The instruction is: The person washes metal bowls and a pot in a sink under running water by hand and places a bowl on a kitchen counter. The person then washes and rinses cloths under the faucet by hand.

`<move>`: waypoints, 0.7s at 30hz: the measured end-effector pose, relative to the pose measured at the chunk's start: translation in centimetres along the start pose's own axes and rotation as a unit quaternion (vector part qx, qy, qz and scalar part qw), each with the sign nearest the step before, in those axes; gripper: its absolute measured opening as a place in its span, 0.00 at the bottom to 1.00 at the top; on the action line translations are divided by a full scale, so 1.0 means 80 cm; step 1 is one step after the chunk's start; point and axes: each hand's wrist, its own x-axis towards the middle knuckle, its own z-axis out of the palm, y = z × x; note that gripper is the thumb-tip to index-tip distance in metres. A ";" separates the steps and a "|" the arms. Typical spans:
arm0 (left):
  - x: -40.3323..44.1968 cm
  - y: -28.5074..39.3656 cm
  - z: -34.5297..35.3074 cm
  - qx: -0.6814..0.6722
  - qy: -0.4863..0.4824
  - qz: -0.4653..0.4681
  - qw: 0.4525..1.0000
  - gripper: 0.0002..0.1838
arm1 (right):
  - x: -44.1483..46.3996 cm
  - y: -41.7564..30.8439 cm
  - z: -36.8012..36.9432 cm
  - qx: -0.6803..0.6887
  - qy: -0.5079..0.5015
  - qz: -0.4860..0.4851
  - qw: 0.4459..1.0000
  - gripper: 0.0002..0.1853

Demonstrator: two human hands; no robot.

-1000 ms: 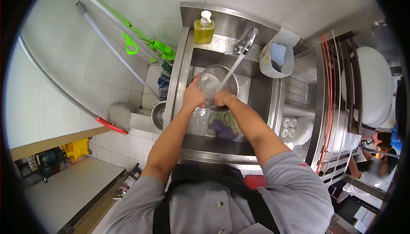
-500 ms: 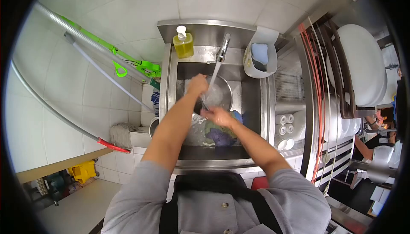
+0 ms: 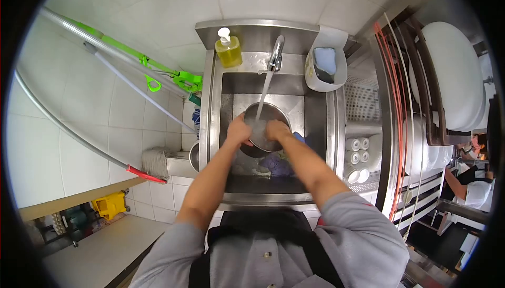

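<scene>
One steel sink (image 3: 315, 125), one bowl (image 3: 273, 113): left hand (image 3: 239, 131) firm on its rim, right hand (image 3: 276, 129) inside, grip unclear

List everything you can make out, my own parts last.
sink: one, silver, centre
bowl: one, silver, in sink
faucet: one, silver, behind sink
pump bottle: one, yellow, left of faucet
cloths: count unclear, purple and blue, in sink
tub: one, white, right of faucet
pad: one, blue, in tub
cup-like pieces: six, white, right of sink
mop head: one, grey, left
bucket: one, yellow, lower left
left hand: one, bare, gripping bowl
right hand: one, bare, inside bowl
</scene>
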 end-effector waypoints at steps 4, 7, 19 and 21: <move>-0.021 0.018 0.007 0.131 0.104 0.099 0.981 0.34 | 0.065 -0.052 0.020 0.346 0.218 0.154 0.899 0.23; 0.003 0.023 -0.022 0.211 0.122 0.148 0.958 0.33 | 0.063 -0.050 0.053 0.141 0.147 -0.004 0.979 0.20; 0.061 0.014 0.050 0.472 -0.031 0.164 0.866 0.26 | -0.033 0.042 -0.155 0.100 0.016 -0.121 0.987 0.13; 0.028 0.005 0.068 0.483 -0.014 0.208 0.850 0.30 | -0.041 0.046 -0.185 0.220 0.120 -0.113 0.961 0.10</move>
